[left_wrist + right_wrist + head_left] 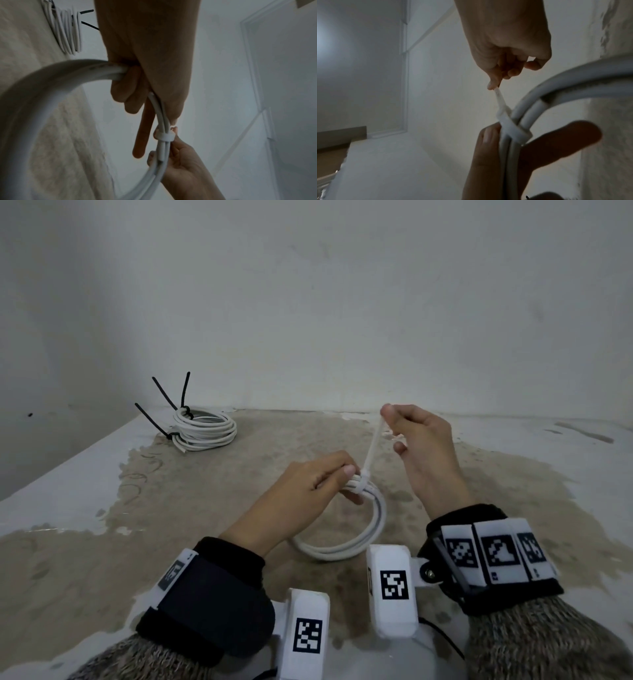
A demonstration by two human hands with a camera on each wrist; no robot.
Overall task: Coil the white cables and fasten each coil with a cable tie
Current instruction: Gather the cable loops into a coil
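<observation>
A coiled white cable (346,546) is held above the table between my hands. My left hand (308,484) grips the coil's top strands, just left of a white cable tie (363,475) wrapped tight round them. The tie's tail (373,443) runs up to my right hand (411,433), which pinches its end between thumb and forefinger. In the left wrist view the tie band (163,137) circles the strands below my left thumb. The right wrist view shows the tie band (513,128) and the taut tail (499,98).
Stacked coils of white cable (205,429) bound with black cable ties (164,395) lie at the back left near the wall. The table (102,542) has a worn beige patch with pale edges. The wall (342,302) rises behind.
</observation>
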